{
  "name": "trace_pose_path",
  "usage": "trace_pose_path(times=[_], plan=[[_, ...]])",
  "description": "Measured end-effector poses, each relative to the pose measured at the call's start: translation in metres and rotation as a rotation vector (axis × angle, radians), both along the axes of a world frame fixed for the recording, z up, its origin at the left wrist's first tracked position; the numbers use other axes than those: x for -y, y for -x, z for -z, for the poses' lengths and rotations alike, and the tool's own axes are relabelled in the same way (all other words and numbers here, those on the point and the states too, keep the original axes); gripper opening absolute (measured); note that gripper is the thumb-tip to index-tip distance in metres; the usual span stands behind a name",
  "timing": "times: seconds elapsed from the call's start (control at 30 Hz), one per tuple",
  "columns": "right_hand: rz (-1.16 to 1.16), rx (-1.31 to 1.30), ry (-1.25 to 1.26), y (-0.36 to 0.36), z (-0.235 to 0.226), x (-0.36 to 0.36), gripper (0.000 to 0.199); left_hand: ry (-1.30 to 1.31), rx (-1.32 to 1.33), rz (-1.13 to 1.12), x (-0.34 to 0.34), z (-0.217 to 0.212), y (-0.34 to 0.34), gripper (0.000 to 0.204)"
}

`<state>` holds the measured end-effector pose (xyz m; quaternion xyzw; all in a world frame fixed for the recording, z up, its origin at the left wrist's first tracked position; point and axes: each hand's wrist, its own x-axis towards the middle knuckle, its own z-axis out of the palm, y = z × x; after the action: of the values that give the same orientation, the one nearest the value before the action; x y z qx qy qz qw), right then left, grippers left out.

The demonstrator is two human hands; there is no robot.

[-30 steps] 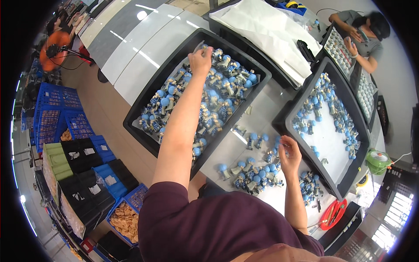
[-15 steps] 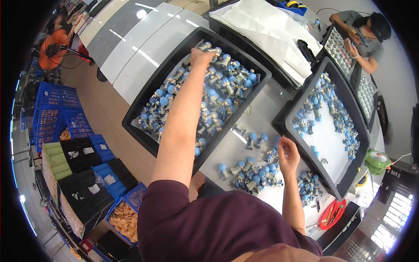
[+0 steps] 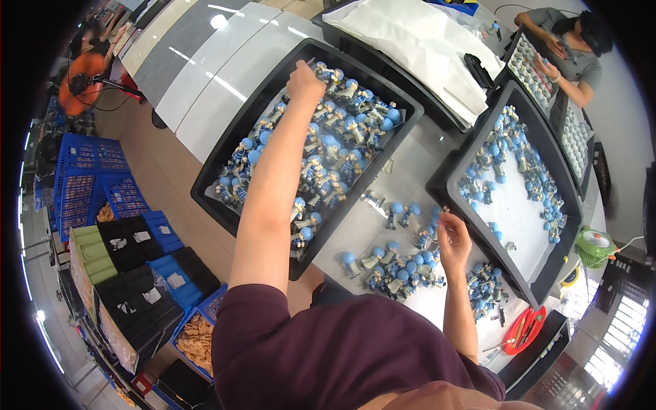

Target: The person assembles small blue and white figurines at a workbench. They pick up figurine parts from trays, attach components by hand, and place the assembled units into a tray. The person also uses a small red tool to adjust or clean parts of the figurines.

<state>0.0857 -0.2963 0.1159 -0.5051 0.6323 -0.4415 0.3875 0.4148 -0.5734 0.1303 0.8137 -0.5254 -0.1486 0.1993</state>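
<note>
My left hand [image 3: 305, 83] reaches over the far-left corner of a black tray [image 3: 379, 179] full of small toy figures [image 3: 331, 142] with round blue heads and grey legs. One finger stretches toward the rim; the others are partly hidden, and no held figure shows. Some figures lie right beside that hand. My right hand [image 3: 454, 240] hovers near the lower-left wall of a second black tray [image 3: 507, 277], thumb and fingers curled together. Whatever its fingertips hold is too small to make out. A blue-headed figure is close to them, above a loose pile of figures [image 3: 403, 271].
White sheets [image 3: 417, 41] cover a stack behind the trays. A co-worker [image 3: 581, 65] sits at the far right beside trays of round pale parts [image 3: 529, 65]. A red dish [image 3: 525, 330] with tools and a green fan [image 3: 594, 246] stand right. Blue crates [image 3: 89, 167] line the left floor.
My left hand has drawn left and slightly back toward the tray's corner, uncovering figures beside it. My right hand has hardly moved. The whole view has shifted slightly.
</note>
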Motion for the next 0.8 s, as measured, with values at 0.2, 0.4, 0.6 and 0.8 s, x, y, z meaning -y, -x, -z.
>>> trace_pose_path(times=[0.2, 0.4, 0.6, 0.8], plan=[[0.02, 0.01, 0.002, 0.0, 0.0, -0.003, 0.022, 0.003, 0.085, 0.072, 0.0, -0.013, -0.037, 0.022], [0.005, -0.022, -0.021, -0.002, 0.001, -0.006, 0.022, 0.54, -0.455, 0.164, 0.015, 0.039, -0.032, 0.023], [0.027, -0.043, -0.042, 0.002, -0.002, -0.011, 0.021, 0.675, -0.089, 0.348, 0.013, 0.072, -0.028, 0.027], [0.072, -0.091, -0.035, 0.006, 0.001, -0.016, 0.018, 0.639, 0.307, 0.425, -0.007, 0.054, -0.012, 0.036]])
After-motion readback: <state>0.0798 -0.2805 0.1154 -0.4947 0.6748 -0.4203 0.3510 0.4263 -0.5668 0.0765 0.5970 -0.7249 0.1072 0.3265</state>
